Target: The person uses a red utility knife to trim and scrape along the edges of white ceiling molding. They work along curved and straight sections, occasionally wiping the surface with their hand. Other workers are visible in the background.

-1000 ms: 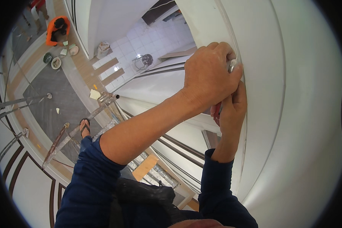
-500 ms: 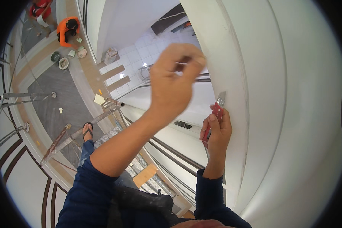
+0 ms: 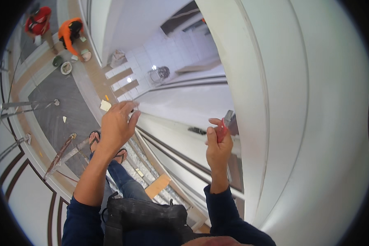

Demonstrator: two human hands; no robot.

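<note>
My right hand (image 3: 220, 149) is wrapped round a red utility knife (image 3: 222, 130), its metal end pointing up and away beside the white moulding edge (image 3: 252, 102). My fingers cover most of its body. To the left, my left hand (image 3: 118, 125) hangs in the air above the scaffold planks, fingers and thumb apart, with nothing seen in it. Below and between my hands runs a white door-like panel with a dark latch plate (image 3: 197, 130) set in its edge.
I stand high on a paint-spattered scaffold platform (image 3: 141, 164) with a brown cardboard piece (image 3: 158, 185) on it. Far below, a person in orange (image 3: 69, 35) crouches by buckets (image 3: 66, 68), near another in red (image 3: 39, 20). Metal scaffold poles (image 3: 26, 104) rise at left.
My left hand has dropped down and left, away from the moulding, and its fingers have spread. My right hand has shifted slightly left and down with the utility knife.
</note>
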